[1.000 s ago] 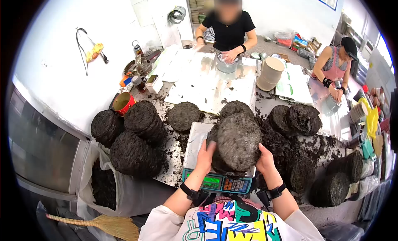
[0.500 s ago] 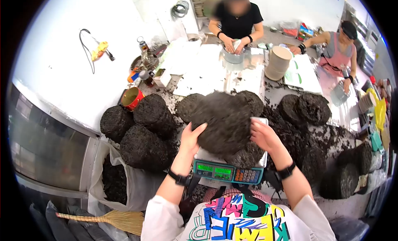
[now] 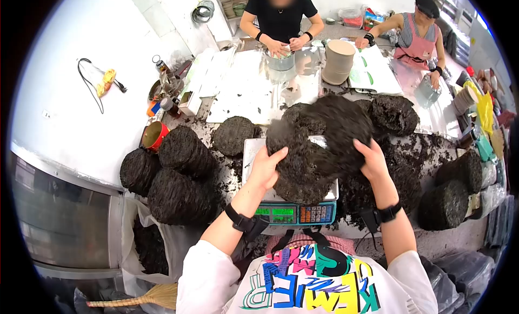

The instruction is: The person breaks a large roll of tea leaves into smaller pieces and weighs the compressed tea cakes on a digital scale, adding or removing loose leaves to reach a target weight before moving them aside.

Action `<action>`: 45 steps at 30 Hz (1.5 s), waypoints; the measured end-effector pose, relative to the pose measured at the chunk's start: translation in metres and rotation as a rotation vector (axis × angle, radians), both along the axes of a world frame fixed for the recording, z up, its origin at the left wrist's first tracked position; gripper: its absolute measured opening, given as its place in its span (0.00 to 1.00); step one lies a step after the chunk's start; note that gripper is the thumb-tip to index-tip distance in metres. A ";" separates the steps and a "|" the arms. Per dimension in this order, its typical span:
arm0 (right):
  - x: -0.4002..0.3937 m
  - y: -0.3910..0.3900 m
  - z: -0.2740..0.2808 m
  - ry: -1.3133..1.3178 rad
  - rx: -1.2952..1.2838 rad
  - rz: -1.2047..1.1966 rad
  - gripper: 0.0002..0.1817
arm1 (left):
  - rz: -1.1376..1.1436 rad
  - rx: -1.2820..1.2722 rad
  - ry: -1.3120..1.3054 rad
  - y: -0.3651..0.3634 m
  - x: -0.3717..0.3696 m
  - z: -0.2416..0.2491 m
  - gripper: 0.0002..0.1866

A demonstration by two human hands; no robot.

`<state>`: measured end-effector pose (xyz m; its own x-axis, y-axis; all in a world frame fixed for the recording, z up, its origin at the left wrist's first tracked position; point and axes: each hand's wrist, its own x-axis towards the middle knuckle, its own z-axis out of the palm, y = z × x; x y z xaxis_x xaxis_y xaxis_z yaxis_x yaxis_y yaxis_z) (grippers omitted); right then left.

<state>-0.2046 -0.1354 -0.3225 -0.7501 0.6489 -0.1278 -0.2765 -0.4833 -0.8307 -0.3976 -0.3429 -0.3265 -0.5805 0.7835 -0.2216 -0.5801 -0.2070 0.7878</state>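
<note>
Blurred by motion, a dark round cake of what looks like dried seaweed (image 3: 346,125) is gripped at its right edge by my right hand (image 3: 373,161). My left hand (image 3: 267,165) has its thumb over the edge of another dark flaky piece (image 3: 286,144). A small pale gap shows between the two pieces, and lower down they overlap. Beneath both hands is a digital scale (image 3: 294,214) with a lit green display and a keypad. More of the dark cake (image 3: 303,191) lies on its pan, partly hidden by the held pieces.
Stacked dark cakes (image 3: 184,198) stand at the left beside a red tin (image 3: 155,135). An open white sack (image 3: 130,244) and a broom (image 3: 157,298) are below. Across the table, one person (image 3: 278,17) handles a clear container; another (image 3: 421,38) works at right. Rolls (image 3: 443,206) lie right.
The single cake between my hands now shows as two pieces, one at each hand. My right hand has moved right. The camera view has shifted slightly.
</note>
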 end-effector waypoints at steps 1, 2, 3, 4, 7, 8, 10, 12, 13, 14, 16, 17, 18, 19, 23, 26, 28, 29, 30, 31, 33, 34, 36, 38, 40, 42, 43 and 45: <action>0.017 0.008 -0.017 -0.008 -0.174 -0.072 0.20 | -0.014 -0.017 -0.053 -0.003 0.004 -0.008 0.19; 0.037 0.018 -0.041 -0.047 -0.275 -0.159 0.21 | -0.063 -0.049 -0.071 -0.004 0.007 -0.019 0.20; 0.055 0.025 -0.064 -0.041 -0.309 -0.210 0.21 | -0.058 -0.100 -0.022 -0.005 0.013 -0.029 0.24; 0.072 0.028 -0.081 -0.017 -0.397 -0.234 0.20 | -0.050 -0.237 0.280 -0.005 0.010 -0.054 0.26; 0.112 0.032 -0.111 -0.151 -0.381 -0.254 0.21 | 0.150 -0.614 1.096 -0.020 0.015 -0.033 0.32; 0.116 0.028 -0.107 -0.210 -0.340 -0.294 0.20 | 0.238 -0.624 1.218 -0.027 0.008 -0.031 0.31; 0.115 0.015 -0.076 -0.218 -0.261 -0.284 0.21 | 0.295 -0.561 1.190 -0.044 -0.014 -0.031 0.27; 0.104 0.010 -0.053 -0.199 -0.141 -0.146 0.23 | 0.223 -0.478 1.041 -0.053 -0.032 -0.027 0.25; 0.093 0.007 -0.041 -0.185 -0.080 -0.070 0.24 | 0.185 -0.461 1.043 -0.052 -0.037 -0.016 0.24; 0.082 0.005 -0.031 -0.232 0.050 0.038 0.25 | 0.092 -0.372 1.020 -0.044 -0.035 0.002 0.23; 0.050 -0.003 -0.002 -0.248 0.237 0.299 0.25 | -0.205 -0.225 0.809 -0.017 -0.024 0.027 0.28; 0.033 -0.007 0.009 -0.290 0.287 0.407 0.25 | -0.362 -0.217 0.748 -0.004 -0.012 0.041 0.28; 0.019 -0.010 0.016 -0.285 0.297 0.495 0.25 | -0.506 -0.225 0.939 0.006 -0.004 0.051 0.27; 0.009 -0.011 0.020 -0.279 0.309 0.582 0.24 | -0.665 -0.422 0.937 0.014 0.007 0.080 0.27; 0.002 -0.020 0.010 -0.162 0.017 0.468 0.25 | -0.453 -0.184 0.173 0.022 0.024 0.055 0.25; 0.010 -0.042 -0.047 -0.029 -0.282 0.327 0.25 | -0.347 -0.228 -0.062 0.027 0.038 0.025 0.21; 0.041 -0.022 -0.046 -0.103 -0.308 0.104 0.22 | -0.282 -0.464 0.191 0.024 0.040 0.030 0.27; 0.067 0.010 -0.049 -0.108 -0.332 -0.007 0.22 | -0.332 -0.488 0.286 0.026 0.035 0.030 0.30; 0.083 0.033 -0.057 -0.154 -0.318 -0.038 0.22 | -0.329 -0.473 0.369 0.029 0.023 -0.031 0.37; 0.092 0.044 -0.058 -0.201 -0.305 -0.073 0.22 | -0.316 -0.693 0.848 0.029 0.032 -0.007 0.36; 0.100 0.057 -0.057 -0.400 -0.163 -0.154 0.26 | -0.033 -0.655 1.160 0.023 0.033 -0.005 0.33; 0.102 0.061 -0.055 -0.502 -0.094 -0.188 0.28 | 0.094 -0.588 1.112 0.017 0.028 -0.005 0.31; 0.109 0.082 -0.100 -0.678 0.191 -0.296 0.32 | 0.272 -0.518 0.993 -0.007 0.006 -0.012 0.27; 0.108 0.082 -0.112 -0.831 0.427 -0.349 0.36 | 0.360 -0.501 0.895 -0.045 -0.025 -0.033 0.23; 0.115 0.087 -0.148 -0.686 0.595 -0.453 0.29 | 0.400 -0.532 0.788 -0.093 -0.053 -0.057 0.21; 0.106 0.064 -0.143 -0.500 0.462 -0.428 0.23 | 0.375 -0.628 0.537 -0.122 -0.058 -0.046 0.20; 0.103 0.052 -0.149 -0.511 0.448 -0.355 0.24 | 0.347 -0.642 0.448 -0.126 -0.060 -0.041 0.21; 0.082 0.007 -0.131 -0.507 0.412 -0.214 0.27 | 0.233 -0.582 0.343 -0.112 -0.060 -0.033 0.24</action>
<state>-0.1226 -0.1282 -0.4536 -0.5129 0.8469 -0.1402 0.1404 -0.0784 -0.9870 -0.4576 -0.4551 -0.3591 -0.8303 0.4410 -0.3407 -0.2715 0.2138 0.9384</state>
